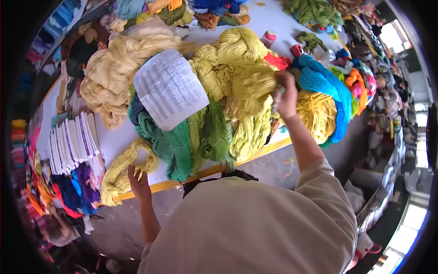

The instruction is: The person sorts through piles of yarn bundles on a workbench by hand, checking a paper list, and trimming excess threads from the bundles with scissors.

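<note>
1. The yellow yarn loop [115, 176] is lying at the table's [112, 139] front-left edge, its long axis slanting from upper right to lower left.
2. Your left hand [139, 181] is resting beside it, fingers partly spread; you cannot tell whether they are gripping.
3. The olive yarn bundle [253, 84] is lying roughly crosswise, its right end pointing into your right hand [287, 96], whose closure blur is hiding.

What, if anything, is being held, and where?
The right hand seems to hold the blurred olive yarn by its right end; whether the left hand grips the yellow skein cannot be told.
</note>
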The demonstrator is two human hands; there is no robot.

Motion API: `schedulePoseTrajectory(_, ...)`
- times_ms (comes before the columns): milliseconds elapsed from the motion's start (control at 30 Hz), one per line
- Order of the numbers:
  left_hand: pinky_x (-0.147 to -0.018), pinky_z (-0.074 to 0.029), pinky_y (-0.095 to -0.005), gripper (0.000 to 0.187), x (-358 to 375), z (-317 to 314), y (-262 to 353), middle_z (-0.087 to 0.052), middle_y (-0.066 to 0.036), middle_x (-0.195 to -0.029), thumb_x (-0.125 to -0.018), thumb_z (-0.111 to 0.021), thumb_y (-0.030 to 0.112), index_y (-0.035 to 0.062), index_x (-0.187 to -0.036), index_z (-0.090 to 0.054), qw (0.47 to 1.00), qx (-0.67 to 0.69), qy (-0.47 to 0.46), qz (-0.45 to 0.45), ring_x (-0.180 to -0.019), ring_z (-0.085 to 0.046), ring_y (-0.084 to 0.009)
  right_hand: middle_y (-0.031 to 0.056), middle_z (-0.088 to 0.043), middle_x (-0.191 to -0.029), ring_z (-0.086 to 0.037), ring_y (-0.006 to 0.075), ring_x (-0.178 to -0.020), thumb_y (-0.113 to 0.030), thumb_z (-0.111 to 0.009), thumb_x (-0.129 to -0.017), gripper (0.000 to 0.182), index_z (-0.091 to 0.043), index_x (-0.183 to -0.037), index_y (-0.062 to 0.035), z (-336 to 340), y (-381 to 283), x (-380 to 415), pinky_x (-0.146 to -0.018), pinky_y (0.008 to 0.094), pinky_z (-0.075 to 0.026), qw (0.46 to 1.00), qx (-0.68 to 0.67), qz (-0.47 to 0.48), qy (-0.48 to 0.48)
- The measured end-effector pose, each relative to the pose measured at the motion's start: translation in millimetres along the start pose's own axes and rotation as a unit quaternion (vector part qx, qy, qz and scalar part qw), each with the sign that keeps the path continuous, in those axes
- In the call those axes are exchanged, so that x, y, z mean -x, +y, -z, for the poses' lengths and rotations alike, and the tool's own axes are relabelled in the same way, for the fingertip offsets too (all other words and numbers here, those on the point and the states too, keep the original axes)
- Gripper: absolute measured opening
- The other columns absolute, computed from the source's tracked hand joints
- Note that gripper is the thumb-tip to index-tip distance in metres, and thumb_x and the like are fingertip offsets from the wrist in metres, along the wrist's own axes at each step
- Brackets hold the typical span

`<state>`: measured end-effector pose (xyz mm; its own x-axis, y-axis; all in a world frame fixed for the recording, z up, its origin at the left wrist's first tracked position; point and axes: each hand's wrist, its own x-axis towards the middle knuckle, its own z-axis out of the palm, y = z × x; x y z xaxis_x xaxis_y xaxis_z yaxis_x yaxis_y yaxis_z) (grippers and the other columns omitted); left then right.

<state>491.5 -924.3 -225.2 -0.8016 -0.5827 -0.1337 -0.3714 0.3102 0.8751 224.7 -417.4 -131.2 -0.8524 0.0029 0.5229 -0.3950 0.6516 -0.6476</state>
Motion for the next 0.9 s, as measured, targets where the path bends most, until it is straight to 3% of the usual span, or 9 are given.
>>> schedulePoseTrajectory(200, -0.094, -0.050, -0.0343, 0.052, 46.0, -127.0, 171.3, -0.058, -0.012, -0.136, -0.087, -0.064, -0.003, 0.0033, -0.138, -0.052, 0.941, 0.108, -0.181, -0.265, -0.117, -0.062, -0.0234, 0.0089, -0.058, -0.129, -0.054, 0.0206, -0.122, -0.019, -0.061, -0.095, 0.043, -0.050, -0.134, -0.0048, 101.0, -58.3, -47.8, -0.108, 0.0370, -0.039, 0.824, -0.561, -0.053, 0.065)
schedulePoseTrajectory(333, -0.121, -0.021, -0.0430, 0.129, 74.6, -214.8, 260.5, -0.021, -0.014, -0.162, -0.062, -0.095, 0.019, 0.0071, -0.159, -0.010, 0.838, 0.258, -0.376, -0.300, -0.149, -0.022, -0.0264, 0.0063, -0.050, -0.141, -0.050, 0.0213, -0.129, -0.007, -0.071, -0.082, 0.069, -0.043, -0.146, -0.0047, 103.6, -89.6, -12.1, -0.112, 0.0366, -0.035, 0.886, -0.454, -0.074, -0.056)
schedulePoseTrajectory(400, -0.116, -0.033, -0.0387, 0.119, 106.6, -243.9, 264.6, -0.029, -0.011, -0.157, -0.070, -0.087, 0.004, 0.0067, -0.159, -0.008, 0.796, 0.399, -0.415, -0.188, -0.142, -0.033, -0.0229, 0.0095, -0.048, -0.147, -0.046, 0.0223, -0.135, 0.000, -0.074, -0.078, 0.077, -0.041, -0.148, -0.0019, 90.3, -71.4, 21.2, -0.114, 0.0365, -0.032, 0.939, -0.295, -0.134, -0.113)
schedulePoseTrajectory(500, -0.108, -0.043, -0.0391, 0.092, 98.4, -267.9, 248.3, -0.052, -0.011, -0.139, -0.070, -0.077, -0.007, 0.0070, -0.149, -0.032, 0.781, 0.507, -0.362, -0.043, -0.131, -0.049, -0.0232, 0.0082, -0.056, -0.133, -0.054, 0.0216, -0.123, 0.008, -0.070, -0.080, 0.064, -0.046, -0.140, -0.0004, 80.8, -113.6, 51.4, -0.107, 0.0339, -0.041, 0.867, -0.423, -0.260, -0.048)
schedulePoseTrajectory(567, -0.100, -0.047, -0.0433, 0.080, 78.4, -264.5, 225.8, -0.058, -0.016, -0.130, -0.066, -0.080, -0.001, 0.0056, -0.137, -0.044, 0.945, 0.164, -0.269, -0.094, -0.122, -0.055, -0.0330, 0.0059, -0.058, -0.123, -0.058, 0.0201, -0.114, 0.008, -0.068, -0.083, 0.051, -0.052, -0.130, -0.0028, 84.9, -114.0, 59.8, -0.099, 0.0334, -0.048, 0.885, -0.380, -0.250, -0.096)
schedulePoseTrajectory(633, -0.092, -0.048, -0.0467, 0.068, 63.1, -271.3, 210.4, -0.062, -0.020, -0.119, -0.065, -0.082, 0.008, 0.0047, -0.126, -0.052, 0.974, 0.023, -0.149, -0.170, -0.112, -0.057, -0.0402, 0.0041, -0.057, -0.122, -0.054, 0.0170, -0.114, 0.001, -0.074, -0.082, 0.049, -0.054, -0.126, -0.0066, 75.6, -116.2, 81.1, -0.097, 0.0315, -0.047, 0.837, -0.398, -0.348, -0.137)
schedulePoseTrajectory(700, -0.090, -0.048, -0.0489, 0.062, 51.6, -273.0, 208.0, -0.064, -0.019, -0.110, -0.065, -0.083, 0.014, 0.0061, -0.120, -0.056, 0.957, -0.049, -0.035, -0.285, -0.105, -0.059, -0.0405, 0.0050, -0.056, -0.124, -0.052, 0.0163, -0.115, -0.001, -0.080, -0.077, 0.057, -0.052, -0.127, -0.0065, 67.5, -112.2, 94.6, -0.101, 0.0319, -0.041, 0.906, -0.265, -0.182, -0.275)
schedulePoseTrajectory(867, -0.091, -0.051, -0.0318, 0.068, 73.7, -214.3, 252.5, -0.065, -0.008, -0.114, -0.070, -0.084, 0.006, 0.0064, -0.130, -0.053, 0.938, 0.174, -0.284, -0.092, -0.104, -0.062, -0.0154, 0.0089, -0.055, -0.133, -0.050, 0.0225, -0.126, -0.057, -0.065, -0.090, 0.073, -0.050, -0.138, -0.0048, 50.4, -82.7, 58.4, -0.105, 0.0369, -0.041, 0.919, -0.336, -0.203, -0.040)
schedulePoseTrajectory(900, -0.091, -0.051, -0.0318, 0.068, 75.9, -207.7, 255.9, -0.065, -0.008, -0.114, -0.070, -0.084, 0.006, 0.0064, -0.130, -0.053, 0.940, 0.173, -0.280, -0.091, -0.104, -0.062, -0.0154, 0.0085, -0.056, -0.131, -0.054, 0.0221, -0.120, -0.037, -0.062, -0.098, 0.054, -0.047, -0.139, -0.0030, 58.1, -81.4, 37.4, -0.105, 0.0380, -0.042, 0.906, -0.386, -0.160, -0.063)
